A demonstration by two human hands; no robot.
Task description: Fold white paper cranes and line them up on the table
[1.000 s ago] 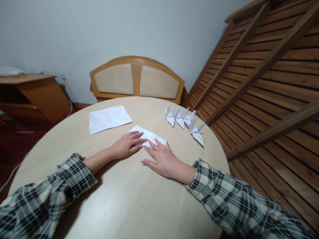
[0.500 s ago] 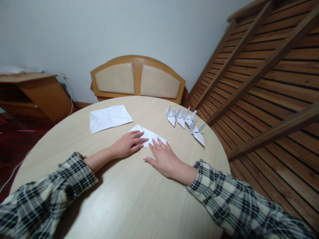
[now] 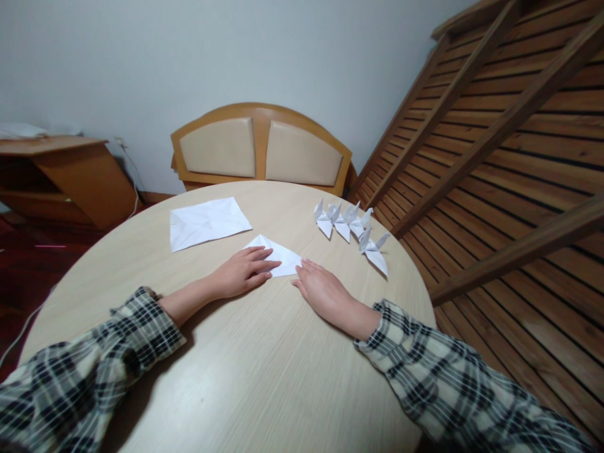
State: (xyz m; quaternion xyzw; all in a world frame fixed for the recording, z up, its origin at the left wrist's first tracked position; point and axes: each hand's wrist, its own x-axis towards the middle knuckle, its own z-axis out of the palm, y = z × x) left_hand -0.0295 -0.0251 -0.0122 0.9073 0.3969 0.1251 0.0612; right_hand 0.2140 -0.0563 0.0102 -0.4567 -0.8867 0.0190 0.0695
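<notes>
The folded paper [image 3: 284,263] lies flat on the table [image 3: 245,384], near the middle of the frame, a white triangular shape with its peak pointing up and its lower edge running between the two hands. Its left part is under the left hand [image 3: 241,273], which lies palm down with the fingers stretched out and a little spread, resting on the paper without gripping it. The right hand [image 3: 325,290] is at the paper's right end, palm down, its fingers nearly straight and close together, the thumb slightly apart; the fingertips cover that corner, and they rest on it rather than close round it.

Just beyond the left hand, left of centre, a creased white sheet [image 3: 208,223] lies flat, apart from the folded paper. Right of centre stand white paper cranes: a close row [image 3: 324,228] whose members overlap, and one crane [image 3: 376,259] nearer, at the row's lower right.

Both arms wear checked sleeves [image 3: 410,365], reaching in from the lower corners. Behind the table's far edge, upper centre, is an arched wooden back [image 3: 260,148] with two cream pads. A cabinet [image 3: 94,185] is at the left, and slatted wood [image 3: 500,163] slants across the right side.
</notes>
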